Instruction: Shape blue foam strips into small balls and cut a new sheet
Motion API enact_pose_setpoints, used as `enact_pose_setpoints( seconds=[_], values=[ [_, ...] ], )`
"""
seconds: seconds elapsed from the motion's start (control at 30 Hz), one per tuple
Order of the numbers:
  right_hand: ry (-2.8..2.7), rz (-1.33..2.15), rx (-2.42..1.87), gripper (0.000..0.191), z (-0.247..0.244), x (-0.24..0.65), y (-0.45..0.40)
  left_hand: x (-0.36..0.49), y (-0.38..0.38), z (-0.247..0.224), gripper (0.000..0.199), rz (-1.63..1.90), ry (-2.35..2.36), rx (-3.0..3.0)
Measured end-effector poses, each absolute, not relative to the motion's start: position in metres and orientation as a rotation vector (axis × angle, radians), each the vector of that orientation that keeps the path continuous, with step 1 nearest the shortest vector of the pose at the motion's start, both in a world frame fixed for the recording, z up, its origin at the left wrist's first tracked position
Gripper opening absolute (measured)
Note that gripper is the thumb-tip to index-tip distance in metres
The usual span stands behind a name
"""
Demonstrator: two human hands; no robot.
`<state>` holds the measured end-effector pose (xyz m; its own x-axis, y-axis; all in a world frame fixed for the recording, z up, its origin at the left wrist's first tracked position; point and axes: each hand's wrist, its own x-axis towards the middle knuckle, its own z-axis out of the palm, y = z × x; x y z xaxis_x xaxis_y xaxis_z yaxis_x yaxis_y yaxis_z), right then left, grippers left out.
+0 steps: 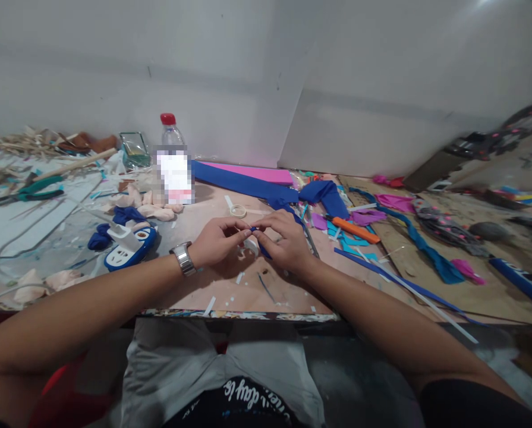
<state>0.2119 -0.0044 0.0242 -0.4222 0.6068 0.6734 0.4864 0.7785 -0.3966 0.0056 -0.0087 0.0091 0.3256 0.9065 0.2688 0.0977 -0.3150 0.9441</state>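
Observation:
Both hands meet over the middle of the table, fingertips nearly touching. My left hand [216, 241], below a metal wristwatch [184, 259], pinches one end of a small piece of blue fabric [263, 248]. From the other side, my right hand [286, 241] grips the same piece between thumb and fingers. A whitish curled item [248, 248] shows just under the fingertips; its kind is unclear. Behind the hands lies a cream-coloured ring like a tape roll [238, 211]. Long blue fabric strips [243, 183] stretch across the table beyond, and part of one is hidden by my right hand.
To the left are a blue-and-white power strip [129, 249] with a plugged-in charger, green-handled pliers [40, 189] and a red-capped bottle [170, 137]. An orange utility knife [355, 230] lies among colourful scraps on the right. A wall [194, 77] closes off the back.

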Motion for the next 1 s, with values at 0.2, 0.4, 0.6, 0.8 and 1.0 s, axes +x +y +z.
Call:
enact_pose_setpoints(
  seconds=[0.2, 0.4, 0.6, 0.8, 1.0],
  values=[
    [-2.133, 0.127, -0.807, 0.012, 0.0204, 0.2141, -0.0008, 0.0035, -0.0080, 0.0089, 0.036, 1.142, 0.928, 1.660],
    [-2.167, 0.040, -0.766, 0.013, 0.0170, 0.2157, 0.0025, 0.0041, -0.0094, 0.0100, 0.036, 1.129, 0.961, 1.679],
    [-2.142, 0.077, -0.731, 0.014, 0.0172, 0.2147, 0.0013, 0.0048, -0.0105, 0.0114, 0.033, 1.149, 0.933, 1.660],
    [-2.077, 0.157, -0.753, 0.007, 0.0233, 0.2130, -0.0039, 0.0027, -0.0085, 0.0118, 0.031, 1.187, 0.904, 1.658],
    [-2.087, 0.174, -0.767, 0.005, 0.0246, 0.2122, -0.0058, 0.0020, -0.0068, 0.0087, 0.032, 1.184, 0.879, 1.665]
  ],
)
